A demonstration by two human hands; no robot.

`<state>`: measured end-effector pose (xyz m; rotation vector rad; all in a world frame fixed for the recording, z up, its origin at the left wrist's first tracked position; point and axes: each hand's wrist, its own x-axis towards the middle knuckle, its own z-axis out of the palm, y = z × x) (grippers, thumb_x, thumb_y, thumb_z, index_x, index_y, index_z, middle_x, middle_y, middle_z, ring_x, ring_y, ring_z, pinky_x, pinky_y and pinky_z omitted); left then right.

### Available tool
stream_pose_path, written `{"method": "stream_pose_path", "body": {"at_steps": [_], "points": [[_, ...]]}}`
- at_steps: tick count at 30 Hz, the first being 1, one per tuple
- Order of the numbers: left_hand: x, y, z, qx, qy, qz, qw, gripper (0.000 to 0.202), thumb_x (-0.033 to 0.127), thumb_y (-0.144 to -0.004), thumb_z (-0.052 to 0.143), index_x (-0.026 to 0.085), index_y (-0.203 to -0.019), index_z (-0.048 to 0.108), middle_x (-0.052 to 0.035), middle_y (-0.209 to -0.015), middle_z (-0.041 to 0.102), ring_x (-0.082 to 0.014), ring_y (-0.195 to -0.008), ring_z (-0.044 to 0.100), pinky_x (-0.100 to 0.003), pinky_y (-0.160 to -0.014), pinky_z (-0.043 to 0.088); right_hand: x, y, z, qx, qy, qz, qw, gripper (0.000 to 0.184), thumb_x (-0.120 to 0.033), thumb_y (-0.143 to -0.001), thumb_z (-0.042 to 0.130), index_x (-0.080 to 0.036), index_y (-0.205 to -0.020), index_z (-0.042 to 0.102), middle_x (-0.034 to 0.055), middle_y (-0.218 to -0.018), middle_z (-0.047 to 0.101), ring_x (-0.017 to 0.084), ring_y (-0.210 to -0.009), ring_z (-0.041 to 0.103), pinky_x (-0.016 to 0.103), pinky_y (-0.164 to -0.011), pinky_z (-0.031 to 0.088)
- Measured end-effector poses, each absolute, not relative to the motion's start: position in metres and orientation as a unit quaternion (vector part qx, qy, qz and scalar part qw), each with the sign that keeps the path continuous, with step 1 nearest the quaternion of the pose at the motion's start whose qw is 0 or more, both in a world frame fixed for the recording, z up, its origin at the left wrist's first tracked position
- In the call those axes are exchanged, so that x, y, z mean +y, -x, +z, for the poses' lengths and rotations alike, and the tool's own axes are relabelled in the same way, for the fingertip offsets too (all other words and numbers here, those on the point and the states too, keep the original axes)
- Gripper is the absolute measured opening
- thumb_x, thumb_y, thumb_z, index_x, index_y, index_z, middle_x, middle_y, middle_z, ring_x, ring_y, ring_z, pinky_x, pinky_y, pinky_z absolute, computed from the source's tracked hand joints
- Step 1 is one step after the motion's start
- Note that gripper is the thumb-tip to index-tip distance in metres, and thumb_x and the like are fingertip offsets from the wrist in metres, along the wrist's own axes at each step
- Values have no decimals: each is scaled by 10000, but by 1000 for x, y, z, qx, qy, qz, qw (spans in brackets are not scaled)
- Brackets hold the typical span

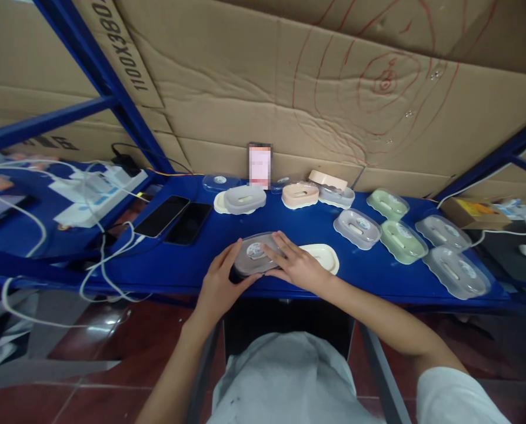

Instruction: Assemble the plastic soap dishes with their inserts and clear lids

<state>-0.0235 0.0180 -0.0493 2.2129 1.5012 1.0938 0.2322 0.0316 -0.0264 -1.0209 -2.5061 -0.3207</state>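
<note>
A dark grey soap box with a clear lid (253,254) sits near the front edge of the blue shelf (187,265). My left hand (219,285) grips its left side, fingers curled round the rim. My right hand (295,264) lies over the lid's right side, fingers pressed down on it. A cream tray (325,255) rests just right of my right hand.
Several lidded soap boxes, green (402,240), clear (456,271), peach (300,194) and white (244,199), are spread across the shelf. Two phones (175,219) lie at left, a third stands against the cardboard wall (259,165). Power strips and white cables (90,194) crowd the left.
</note>
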Motion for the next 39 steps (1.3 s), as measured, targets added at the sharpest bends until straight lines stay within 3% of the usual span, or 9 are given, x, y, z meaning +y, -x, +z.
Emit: {"method": "stream_pose_path", "body": {"at_steps": [6,18,20,26,33,39], "points": [[20,24,-52,504,-767,384,107,863,579,-907,774,293,-1637,413,-152,-1545,601,-350,-1399,614,-549,-1141,541,29,-232,-28,-899,367,-110,212,716,-442,-1015,689,-185,-1634,436,217,-1673,430,364,-1579,380,519,-1221,489],[20,20,-50,516,-756,389,104,822,585,-924,748,273,-1610,421,-151,-1505,617,-351,-1389,603,-555,-1144,522,53,-249,-9,-898,360,65,244,572,-402,-1023,680,-263,-1564,558,168,-1654,472,310,-1575,409,529,-1243,454],[20,20,-50,515,-758,388,102,819,573,-927,751,271,-1610,416,-149,-1501,618,-348,-1385,603,-551,-1145,520,53,-249,-8,-902,364,59,225,576,-388,-1030,675,-265,-1577,542,169,-1660,465,311,-1565,426,528,-1240,459],[21,22,-49,506,-764,387,106,814,575,-911,769,277,-1591,435,-147,-1513,613,-350,-1396,600,-549,-1147,522,51,-245,0,-926,313,44,208,539,-326,-1063,627,-244,-1586,527,139,-1688,436,302,-1633,282,567,-1301,363],[21,21,-47,523,-757,375,115,843,576,-914,764,279,-1616,404,-150,-1518,614,-359,-1401,599,-554,-1139,526,59,-253,-1,-920,321,74,211,535,-322,-1075,602,-272,-1600,507,106,-1688,446,274,-1619,321,508,-1290,396],[19,23,-46,512,-760,381,122,808,561,-926,757,294,-1606,411,-137,-1534,605,-347,-1421,586,-537,-1146,523,53,-256,-6,-930,322,0,179,587,-314,-1069,622,-227,-1627,460,145,-1686,438,294,-1616,318,519,-1287,398]]}}
